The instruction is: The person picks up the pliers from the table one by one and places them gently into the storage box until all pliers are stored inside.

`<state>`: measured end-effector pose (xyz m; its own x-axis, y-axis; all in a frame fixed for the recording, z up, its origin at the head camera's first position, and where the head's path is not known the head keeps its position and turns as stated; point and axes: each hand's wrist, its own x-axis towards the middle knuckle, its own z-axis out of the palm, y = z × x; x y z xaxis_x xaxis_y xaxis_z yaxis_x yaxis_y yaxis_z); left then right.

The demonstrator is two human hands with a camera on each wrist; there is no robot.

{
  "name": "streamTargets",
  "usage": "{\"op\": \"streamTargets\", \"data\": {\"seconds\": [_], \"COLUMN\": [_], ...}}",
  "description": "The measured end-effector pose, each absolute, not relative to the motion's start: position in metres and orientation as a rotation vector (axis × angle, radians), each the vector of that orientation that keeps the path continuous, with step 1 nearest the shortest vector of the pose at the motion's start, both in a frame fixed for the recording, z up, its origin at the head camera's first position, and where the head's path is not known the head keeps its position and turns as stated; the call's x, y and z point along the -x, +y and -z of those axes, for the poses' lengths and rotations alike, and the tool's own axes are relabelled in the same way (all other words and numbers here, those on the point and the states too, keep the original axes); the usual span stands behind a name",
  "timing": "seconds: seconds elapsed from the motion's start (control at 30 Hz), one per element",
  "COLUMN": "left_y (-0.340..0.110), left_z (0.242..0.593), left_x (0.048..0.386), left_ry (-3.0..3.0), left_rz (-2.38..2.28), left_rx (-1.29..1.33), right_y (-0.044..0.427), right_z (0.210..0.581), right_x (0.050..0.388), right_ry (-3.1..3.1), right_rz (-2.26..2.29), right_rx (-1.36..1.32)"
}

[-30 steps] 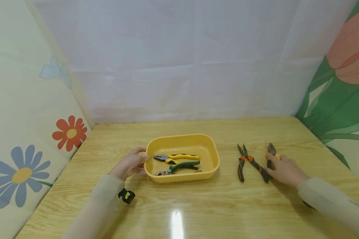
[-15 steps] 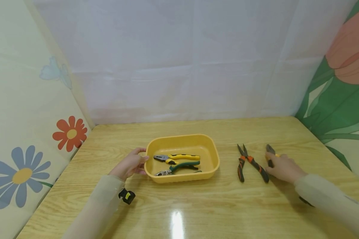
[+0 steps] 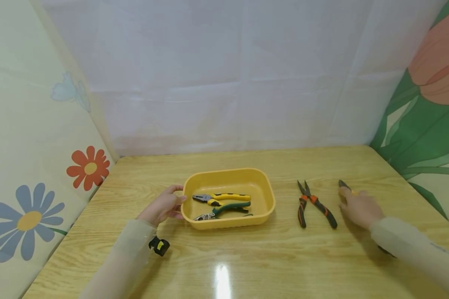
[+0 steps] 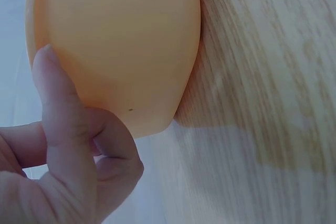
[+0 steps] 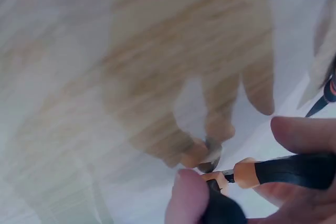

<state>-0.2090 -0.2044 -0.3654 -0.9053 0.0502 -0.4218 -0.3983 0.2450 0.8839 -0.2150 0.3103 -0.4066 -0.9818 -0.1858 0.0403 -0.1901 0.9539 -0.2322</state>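
Observation:
My left hand (image 3: 164,206) grips the left rim of a yellow plastic tray (image 3: 232,224), thumb over the edge and fingers outside; the left wrist view shows the tray's side wall (image 4: 126,51) close up. Inside lie yellow-and-black combination pliers (image 3: 230,196) and green-handled pliers (image 3: 230,206), plus a sliver of another green item. At the right, my right hand (image 3: 361,209) holds pliers (image 3: 343,184), whose dark jaws show past the fingers. The right wrist view reveals their black and orange-yellow handle (image 5: 294,171) between thumb and fingers. Most of these pliers is hidden in the head view.
Long-nose pliers (image 3: 309,198) with red-and-black handles lie spread between tray and right hand. A small black device (image 3: 159,246) sits at the left wrist. The wooden table (image 3: 269,261) ends at a white cloth backdrop (image 3: 224,83).
My right hand has closed further round the pliers and shifted slightly right; their head has turned and looks narrower. The left hand and tray stay put.

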Motion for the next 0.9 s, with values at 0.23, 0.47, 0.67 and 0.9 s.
{"op": "streamTargets", "data": {"seconds": [0.23,0.47,0.67,0.9], "left_y": [-0.205,-0.204,-0.203,-0.203], "left_z": [0.365,0.366,0.366,0.367], "left_x": [0.208,0.208,0.209,0.209], "left_ry": [2.164,2.166,2.145,2.128], "left_rz": [-1.702,-1.693,-1.715,-1.734], "left_rx": [0.307,0.312,0.341,0.343], "right_y": [0.317,0.315,0.309,0.299], "right_z": [0.401,0.388,0.385,0.380], "right_x": [0.217,0.210,0.204,0.201], "right_ry": [-3.060,-3.073,-2.903,-2.728], "right_rz": [-0.299,-0.440,-0.363,-0.304], "right_rx": [-0.310,-0.263,-0.361,-0.462]}}
